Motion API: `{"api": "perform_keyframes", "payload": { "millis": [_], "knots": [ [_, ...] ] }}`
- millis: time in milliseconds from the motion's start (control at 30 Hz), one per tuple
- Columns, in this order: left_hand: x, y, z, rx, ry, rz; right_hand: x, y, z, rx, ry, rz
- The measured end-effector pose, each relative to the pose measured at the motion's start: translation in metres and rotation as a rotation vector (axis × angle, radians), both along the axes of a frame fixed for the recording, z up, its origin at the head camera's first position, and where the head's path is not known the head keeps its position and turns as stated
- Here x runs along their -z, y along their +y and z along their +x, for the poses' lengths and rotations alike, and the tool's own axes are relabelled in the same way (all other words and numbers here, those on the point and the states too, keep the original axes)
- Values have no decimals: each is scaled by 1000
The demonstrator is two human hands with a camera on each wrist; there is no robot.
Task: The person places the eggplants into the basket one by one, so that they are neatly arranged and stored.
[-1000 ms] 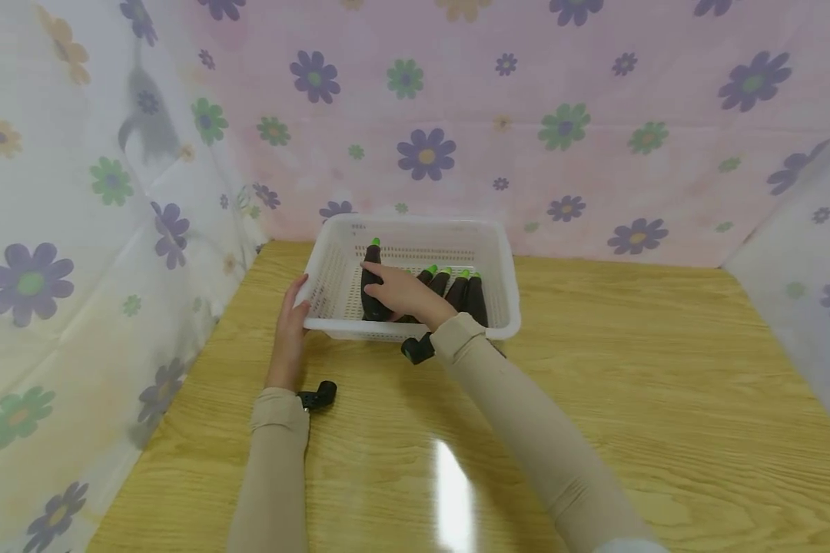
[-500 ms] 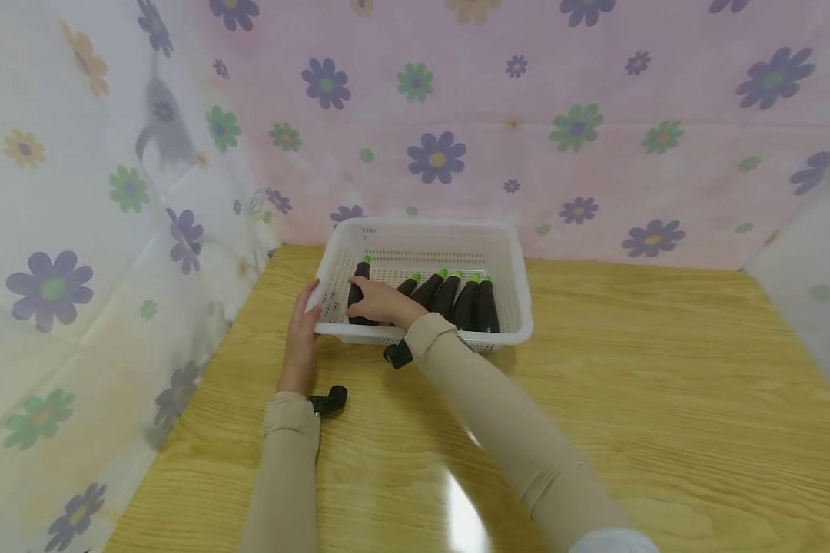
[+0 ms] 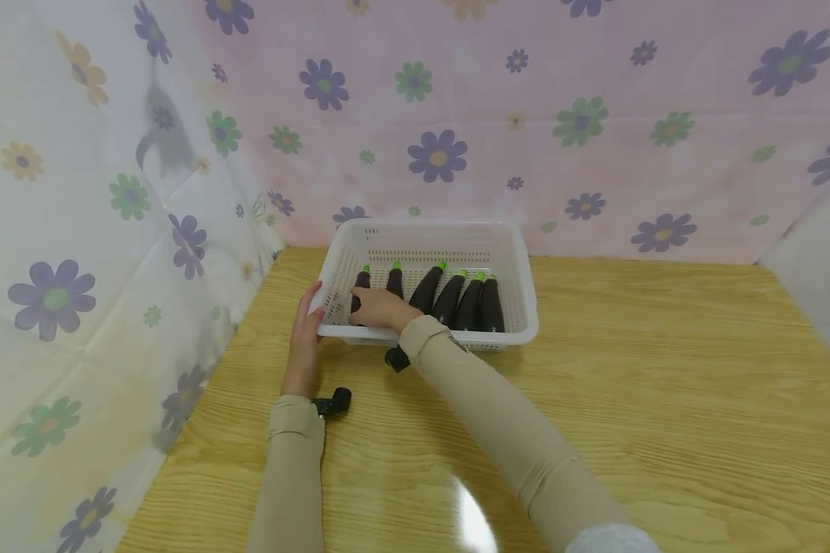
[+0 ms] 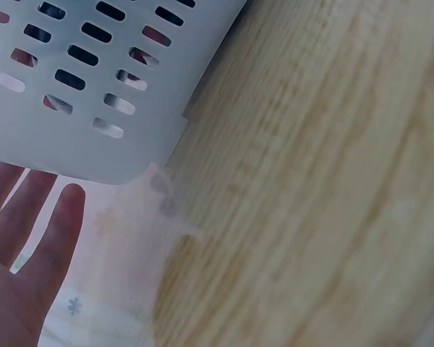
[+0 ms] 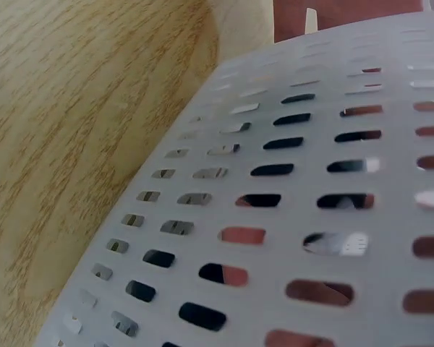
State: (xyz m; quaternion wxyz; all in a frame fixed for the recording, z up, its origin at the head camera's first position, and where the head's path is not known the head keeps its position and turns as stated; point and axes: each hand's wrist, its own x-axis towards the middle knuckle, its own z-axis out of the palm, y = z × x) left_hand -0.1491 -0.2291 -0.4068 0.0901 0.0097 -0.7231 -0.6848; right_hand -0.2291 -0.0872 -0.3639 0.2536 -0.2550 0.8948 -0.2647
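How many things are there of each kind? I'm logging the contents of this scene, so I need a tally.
Dark eggplants with green tips: 6, lying side by side in the basket
White slotted basket: 1
Total: 7
The right hand rests on the leftmost eggplants; the left hand touches the basket's left corner.

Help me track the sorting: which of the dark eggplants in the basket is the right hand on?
The leftmost eggplant: the right hand rests over its lower end, while the other five lie untouched to its right.

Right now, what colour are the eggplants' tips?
Bright green tips on dark purple eggplants; head view shows it best.
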Motion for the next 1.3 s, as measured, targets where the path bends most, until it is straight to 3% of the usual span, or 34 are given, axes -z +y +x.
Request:
{"api": "perform_keyframes", "payload": {
  "millis": [567, 667, 833, 1067, 1300],
  "knots": [
    [0, 3, -2, 3, -3, -2, 4, 7, -5, -45, 106, 18],
    [-2, 3, -1, -24, -2, -55, 3, 10, -4, -47, 128, 2],
    [-4, 1, 2, -77, 3, -164, -6, 18, 0, -52, 131, -52],
    [-6, 3, 0, -86, 7, -110, -22, 40, 10, -59, 181, -81],
    [-7, 1, 1, -74, 55, -136, -39, 73, 14, -94, 235, -105]
  ]
}}
